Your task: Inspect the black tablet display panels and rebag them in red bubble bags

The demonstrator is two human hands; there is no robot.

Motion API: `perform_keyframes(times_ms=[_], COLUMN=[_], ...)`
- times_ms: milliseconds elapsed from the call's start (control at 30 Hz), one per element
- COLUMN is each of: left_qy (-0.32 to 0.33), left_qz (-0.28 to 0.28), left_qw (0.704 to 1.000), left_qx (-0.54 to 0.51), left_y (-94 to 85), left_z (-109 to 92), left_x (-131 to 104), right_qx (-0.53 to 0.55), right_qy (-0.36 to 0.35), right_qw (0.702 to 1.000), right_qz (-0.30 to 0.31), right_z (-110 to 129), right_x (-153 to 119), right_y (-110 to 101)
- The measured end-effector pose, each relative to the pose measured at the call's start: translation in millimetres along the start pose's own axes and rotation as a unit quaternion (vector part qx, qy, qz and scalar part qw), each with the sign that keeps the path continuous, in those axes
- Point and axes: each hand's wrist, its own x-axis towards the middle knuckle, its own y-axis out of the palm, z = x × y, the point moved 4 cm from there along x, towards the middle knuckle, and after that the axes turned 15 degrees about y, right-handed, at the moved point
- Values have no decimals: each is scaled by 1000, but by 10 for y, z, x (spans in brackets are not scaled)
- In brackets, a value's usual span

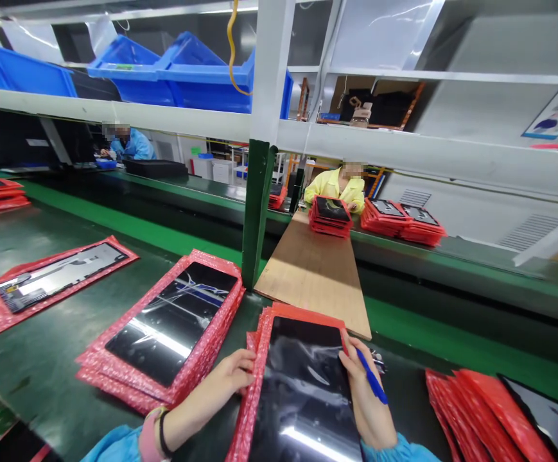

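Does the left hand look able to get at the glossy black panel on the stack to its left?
Likely yes: the left hand is at the edge of the middle bubble-wrap stack, and the glossy black panel tops the neighbouring stack, with nothing visible blocking the way.

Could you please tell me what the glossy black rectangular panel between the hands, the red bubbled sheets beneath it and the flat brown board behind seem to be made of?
The glossy black rectangular panel: apparently glass or smooth plastic, by its bright reflections. The red bubbled sheets: probably thin plastic bubble wrap, shiny and dimpled. The flat brown board: perhaps wood or fibreboard, by its matte surface.
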Motion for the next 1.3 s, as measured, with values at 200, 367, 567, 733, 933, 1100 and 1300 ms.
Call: perform_keyframes(times_ms=[200,367,567,733,933,1100,1300], left_qy=[21,-67,-134,-90,-50,-17,6], left_qz=[-19,26,0,-8,14,3,-29], left_qw=[1000,997,991,995,995,997,999], left_qx=[10,-34,-28,-38,-88,-70,-41], left_y=[-105,38,142,303,558,162,-743], left_z=[-109,-176,-193,-413,-485,-568,-855], left_x=[5,-59,17,143,250,347,296], right_qx=[-55,-100,-120,-124,-109,-102,-99], right_qy=[-124,-138,-141,-156,-175,-171,-54], right_qw=[991,985,983,980,976,970,993], right_qz=[-17,11,13,-2,-67,-138,-35], right_z=[-81,-161,-213,-214,-71,165,14], right_x=[-72,-63,-16,-20,7,299,647], right_y=[25,-8,-56,-44,-220,-837,-1085])
